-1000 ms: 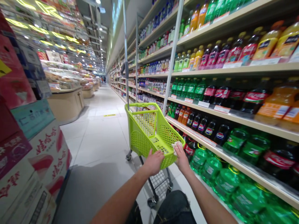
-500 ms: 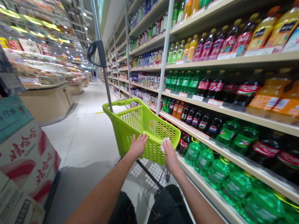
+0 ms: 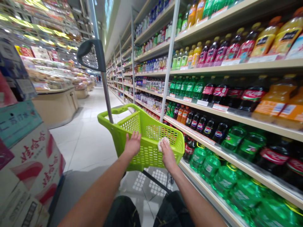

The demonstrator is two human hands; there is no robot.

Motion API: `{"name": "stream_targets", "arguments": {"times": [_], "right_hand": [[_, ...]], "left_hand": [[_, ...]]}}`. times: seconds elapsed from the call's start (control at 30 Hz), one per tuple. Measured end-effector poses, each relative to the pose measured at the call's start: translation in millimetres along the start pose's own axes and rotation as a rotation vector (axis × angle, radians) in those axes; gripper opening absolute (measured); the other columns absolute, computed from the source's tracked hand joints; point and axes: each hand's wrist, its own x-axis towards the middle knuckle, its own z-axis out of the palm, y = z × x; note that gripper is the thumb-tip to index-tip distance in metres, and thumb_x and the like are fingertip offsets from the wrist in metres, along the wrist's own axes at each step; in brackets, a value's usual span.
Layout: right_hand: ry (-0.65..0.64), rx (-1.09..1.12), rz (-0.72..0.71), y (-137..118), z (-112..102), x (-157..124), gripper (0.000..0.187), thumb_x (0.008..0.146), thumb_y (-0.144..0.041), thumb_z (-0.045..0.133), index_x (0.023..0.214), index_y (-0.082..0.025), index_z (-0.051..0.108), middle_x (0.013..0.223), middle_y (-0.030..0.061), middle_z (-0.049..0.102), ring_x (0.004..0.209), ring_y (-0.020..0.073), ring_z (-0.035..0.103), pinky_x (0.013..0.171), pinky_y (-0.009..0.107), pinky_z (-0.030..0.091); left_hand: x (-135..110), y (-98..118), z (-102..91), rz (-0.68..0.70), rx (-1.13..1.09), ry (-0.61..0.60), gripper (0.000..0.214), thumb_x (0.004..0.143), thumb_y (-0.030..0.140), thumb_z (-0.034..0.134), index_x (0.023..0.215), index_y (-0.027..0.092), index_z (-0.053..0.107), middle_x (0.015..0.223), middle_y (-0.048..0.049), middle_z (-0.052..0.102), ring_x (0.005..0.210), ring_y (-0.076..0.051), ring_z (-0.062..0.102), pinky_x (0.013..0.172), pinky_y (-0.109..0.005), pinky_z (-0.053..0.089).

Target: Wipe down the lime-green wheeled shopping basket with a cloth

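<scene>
A lime-green shopping cart basket (image 3: 151, 156) with perforated sides stands right in front of me on a dark frame. My left hand (image 3: 133, 143) rests at its near rim, fingers spread and holding nothing. In my right hand (image 3: 168, 154) is a crumpled white cloth (image 3: 163, 142), pinched in the fingers and pressed against the near rim further right. A grey pole with a dark looped handle (image 3: 91, 55) rises from the cart's left end. No goods show inside the part of the basket I can see.
Shelves (image 3: 203, 104) of bottled drinks run along the right, close to the cart. Big green bottles (image 3: 220, 179) fill the lowest shelf. Stacked cartons (image 3: 30, 151) stand at the left. A tiled aisle (image 3: 94, 104) leads away past display counters (image 3: 54, 105).
My left hand has shifted left along the rim, and its fingers point more upward. The right hand with the cloth has slid slightly left. The cart handle appears further left and larger.
</scene>
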Motion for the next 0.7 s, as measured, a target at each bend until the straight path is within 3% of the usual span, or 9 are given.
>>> {"name": "stream_targets", "arguments": {"times": [0.1,0.2,0.3,0.4,0.47,0.57,0.7], "right_hand": [[0.032,-0.1,0.086,30.6,-25.8,-14.4,0.049,0.073,-0.001,0.032,0.115,-0.015,0.054,0.13,0.0106,0.045,0.126,0.0194,0.032,0.102,0.044,0.032],[0.094,-0.211,0.202,51.6,-44.8,-27.5,0.048,0.071,-0.001,0.033,0.113,-0.012,0.055,0.13,0.0127,0.045,0.127,0.0219,0.03,0.103,0.047,0.028],[0.118,-0.173,0.153,26.4,-28.4,-22.7,0.051,0.069,0.002,0.03,0.112,-0.012,0.055,0.13,0.0123,0.045,0.129,0.0208,0.026,0.104,0.047,0.027],[0.027,-0.06,-0.006,-19.3,2.1,-6.2,0.057,0.069,0.005,0.029,0.117,-0.014,0.052,0.133,0.0097,0.042,0.13,0.0177,0.024,0.105,0.043,0.028],[-0.042,-0.025,-0.073,-32.3,8.4,0.4,0.059,0.068,0.006,0.029,0.12,-0.015,0.05,0.134,0.0094,0.04,0.13,0.0168,0.024,0.104,0.04,0.03],[-0.004,-0.048,-0.037,-7.9,-10.6,-4.0,0.057,0.069,0.005,0.029,0.118,-0.014,0.051,0.132,0.0114,0.043,0.129,0.0183,0.026,0.102,0.042,0.032],[0.129,-0.156,0.168,33.5,-35.4,-12.4,0.054,0.068,0.002,0.03,0.113,-0.012,0.055,0.128,0.0142,0.047,0.126,0.0217,0.031,0.102,0.049,0.03]], "left_hand": [[-8.5,-12.4,6.1,0.033,0.026,0.031,0.065,0.068,0.001,0.032,0.131,0.015,0.032,0.142,-0.0078,0.026,0.133,-0.021,0.017,0.104,-0.056,0.013],[-16.0,-10.7,10.8,0.048,0.016,0.058,0.063,0.068,0.004,0.034,0.131,0.012,0.033,0.142,-0.0088,0.027,0.132,-0.021,0.018,0.105,-0.053,0.014],[-20.0,-4.2,11.3,0.051,0.003,0.069,0.061,0.069,0.005,0.034,0.13,0.011,0.035,0.14,-0.0099,0.029,0.132,-0.022,0.019,0.105,-0.053,0.014],[-23.7,-0.8,9.6,0.062,-0.005,0.093,0.06,0.07,0.004,0.033,0.129,0.013,0.037,0.139,-0.0097,0.033,0.132,-0.022,0.02,0.105,-0.054,0.013],[-27.4,-0.3,7.7,0.067,-0.016,0.101,0.059,0.07,0.004,0.032,0.129,0.014,0.038,0.138,-0.0099,0.035,0.131,-0.022,0.022,0.105,-0.055,0.012],[-33.8,0.9,4.9,0.072,-0.055,0.088,0.059,0.071,0.004,0.03,0.129,0.014,0.038,0.138,-0.0106,0.035,0.131,-0.022,0.023,0.104,-0.057,0.011],[-39.4,8.2,4.1,0.074,-0.094,0.096,0.058,0.072,0.004,0.029,0.129,0.013,0.037,0.138,-0.0107,0.034,0.132,-0.022,0.02,0.104,-0.058,0.01]]}}
